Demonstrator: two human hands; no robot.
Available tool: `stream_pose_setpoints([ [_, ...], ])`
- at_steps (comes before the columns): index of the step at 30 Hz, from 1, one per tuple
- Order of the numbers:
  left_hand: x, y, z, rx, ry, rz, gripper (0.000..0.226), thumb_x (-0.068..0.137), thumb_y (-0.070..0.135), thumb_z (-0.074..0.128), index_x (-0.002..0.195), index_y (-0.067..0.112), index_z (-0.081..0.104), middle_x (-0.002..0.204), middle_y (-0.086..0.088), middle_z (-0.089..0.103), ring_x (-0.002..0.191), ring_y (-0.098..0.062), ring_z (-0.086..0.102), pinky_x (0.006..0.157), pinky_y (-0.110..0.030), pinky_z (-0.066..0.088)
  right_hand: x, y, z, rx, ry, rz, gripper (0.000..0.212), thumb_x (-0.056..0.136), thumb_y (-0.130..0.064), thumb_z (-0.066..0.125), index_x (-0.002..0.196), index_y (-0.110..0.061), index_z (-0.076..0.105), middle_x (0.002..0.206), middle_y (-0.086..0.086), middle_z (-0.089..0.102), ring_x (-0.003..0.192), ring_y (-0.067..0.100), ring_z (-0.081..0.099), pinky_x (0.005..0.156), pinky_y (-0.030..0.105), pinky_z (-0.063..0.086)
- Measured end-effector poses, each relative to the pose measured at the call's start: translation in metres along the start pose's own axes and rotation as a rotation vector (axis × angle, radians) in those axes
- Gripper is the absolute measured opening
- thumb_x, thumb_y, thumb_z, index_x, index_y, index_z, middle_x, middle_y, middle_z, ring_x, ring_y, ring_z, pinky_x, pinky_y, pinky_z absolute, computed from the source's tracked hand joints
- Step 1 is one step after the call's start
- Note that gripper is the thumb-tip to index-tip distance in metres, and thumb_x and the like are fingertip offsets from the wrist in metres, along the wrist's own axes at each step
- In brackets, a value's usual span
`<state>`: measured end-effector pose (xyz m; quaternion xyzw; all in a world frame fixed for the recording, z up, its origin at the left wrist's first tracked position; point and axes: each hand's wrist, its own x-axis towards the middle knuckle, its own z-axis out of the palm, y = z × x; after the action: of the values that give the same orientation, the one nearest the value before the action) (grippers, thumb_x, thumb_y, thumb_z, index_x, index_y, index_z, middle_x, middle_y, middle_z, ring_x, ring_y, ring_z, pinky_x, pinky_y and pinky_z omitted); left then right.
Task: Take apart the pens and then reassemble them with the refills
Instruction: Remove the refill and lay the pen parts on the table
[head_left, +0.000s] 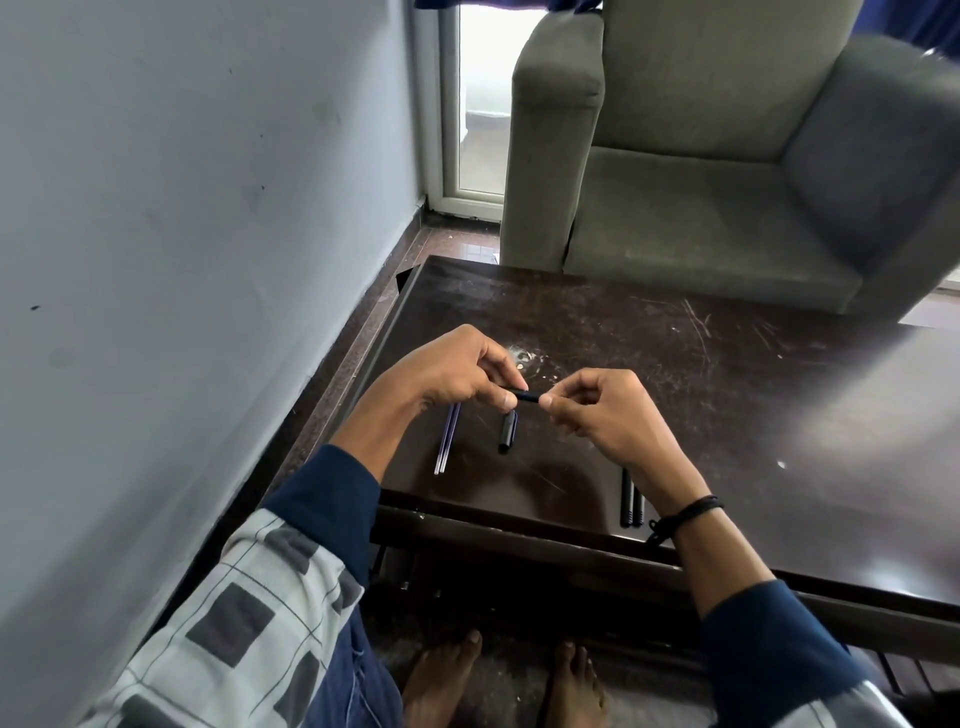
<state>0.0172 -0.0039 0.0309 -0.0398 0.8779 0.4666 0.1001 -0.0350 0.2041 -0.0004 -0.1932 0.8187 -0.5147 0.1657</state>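
Both hands are raised over the dark wooden table (675, 374). My left hand (457, 371) pinches one end of a short black pen part (524, 397), and my right hand (602, 410) pinches the other end. Most of that part is hidden by the fingers. Two thin blue refills (447, 441) lie side by side on the table under my left hand. A black pen cap (506, 431) lies between the hands. Two black pen barrels (629, 499) lie near the front edge, partly behind my right wrist.
A grey armchair (727, 171) stands against the table's far edge. A grey wall (182, 260) runs close along the left side. My bare feet (498, 680) are on the floor under the table's front edge.
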Motion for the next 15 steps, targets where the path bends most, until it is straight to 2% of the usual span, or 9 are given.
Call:
stream_pose_setpoints([
  [3, 0.0007, 0.0004, 0.0017, 0.005, 0.005, 0.011, 0.020, 0.080, 0.002, 0.083, 0.099, 0.010, 0.080, 0.090, -0.018, 0.077, 0.078, -0.015, 0.068, 0.078, -0.026, 0.053, 0.0003, 0.0004, 0.0012, -0.059, -0.005, 0.019, 0.028, 0.096, -0.031, 0.068, 0.075, -0.014, 0.072, 0.063, 0.002, 0.072, 0.056, 0.008, 0.062, 0.060, 0.022, 0.048],
  [6, 0.0013, 0.0008, 0.0013, 0.000, 0.013, 0.018, 0.020, 0.080, 0.003, 0.083, 0.098, 0.010, 0.080, 0.091, -0.018, 0.076, 0.077, -0.014, 0.068, 0.077, -0.023, 0.053, 0.0002, -0.0012, 0.0030, -0.083, 0.000, 0.040, 0.040, 0.099, -0.040, 0.060, 0.073, -0.013, 0.073, 0.062, 0.002, 0.072, 0.056, 0.009, 0.062, 0.060, 0.024, 0.047],
  [8, 0.0012, 0.0003, 0.0002, 0.000, 0.010, 0.014, 0.020, 0.080, 0.001, 0.083, 0.098, 0.010, 0.080, 0.085, -0.014, 0.076, 0.073, -0.008, 0.067, 0.072, -0.016, 0.053, 0.0003, -0.0020, 0.0025, -0.047, 0.003, 0.029, 0.033, 0.095, -0.041, 0.066, 0.077, -0.015, 0.073, 0.066, 0.002, 0.074, 0.057, 0.008, 0.064, 0.058, 0.021, 0.048],
  [11, 0.0013, -0.0005, 0.0004, -0.001, 0.004, 0.008, 0.021, 0.080, -0.002, 0.081, 0.099, 0.007, 0.080, 0.082, -0.010, 0.075, 0.069, -0.005, 0.068, 0.066, -0.011, 0.051, 0.0001, -0.0009, 0.0004, 0.000, 0.001, -0.003, 0.015, 0.087, -0.028, 0.079, 0.083, -0.015, 0.073, 0.069, 0.002, 0.074, 0.058, 0.007, 0.066, 0.055, 0.017, 0.047],
  [13, 0.0016, -0.0005, 0.0019, -0.001, 0.000, 0.010, 0.021, 0.080, -0.002, 0.081, 0.100, 0.006, 0.079, 0.086, -0.016, 0.076, 0.073, -0.009, 0.069, 0.068, -0.013, 0.053, 0.0011, 0.0020, -0.0003, -0.020, 0.001, -0.004, 0.014, 0.088, -0.023, 0.078, 0.080, -0.015, 0.072, 0.067, 0.002, 0.073, 0.058, 0.008, 0.065, 0.057, 0.019, 0.047],
  [15, 0.0016, 0.0000, 0.0027, 0.002, 0.003, 0.017, 0.020, 0.080, 0.000, 0.082, 0.099, 0.007, 0.079, 0.090, -0.019, 0.077, 0.076, -0.013, 0.069, 0.073, -0.019, 0.053, 0.0018, 0.0031, 0.0007, -0.062, -0.007, 0.011, 0.022, 0.093, -0.028, 0.072, 0.076, -0.015, 0.071, 0.065, 0.002, 0.073, 0.058, 0.009, 0.064, 0.060, 0.024, 0.048],
])
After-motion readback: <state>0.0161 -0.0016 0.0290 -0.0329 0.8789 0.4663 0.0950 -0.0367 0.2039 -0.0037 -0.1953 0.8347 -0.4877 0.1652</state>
